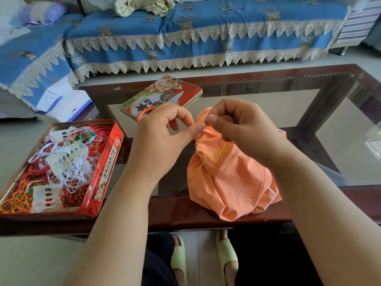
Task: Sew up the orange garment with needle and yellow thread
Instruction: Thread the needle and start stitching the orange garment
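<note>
The orange garment [231, 182] lies bunched on the near edge of the glass coffee table [340, 141]. My left hand [165, 133] pinches the top of the fabric between thumb and forefinger. My right hand [239, 122] pinches the yellow thread [208, 154] just above the same spot, fingers curled. The thread hangs in loose loops down the front of the garment. A thin needle [182, 188] dangles at the thread's lower end, left of the garment, free of both hands.
An open red tin [107, 162] full of tangled coloured threads and thread cards sits at the left. Its lid [185, 89] lies behind my hands, with orange-handled scissors [144, 114] on it. A blue-covered sofa [185, 32] stands beyond the table.
</note>
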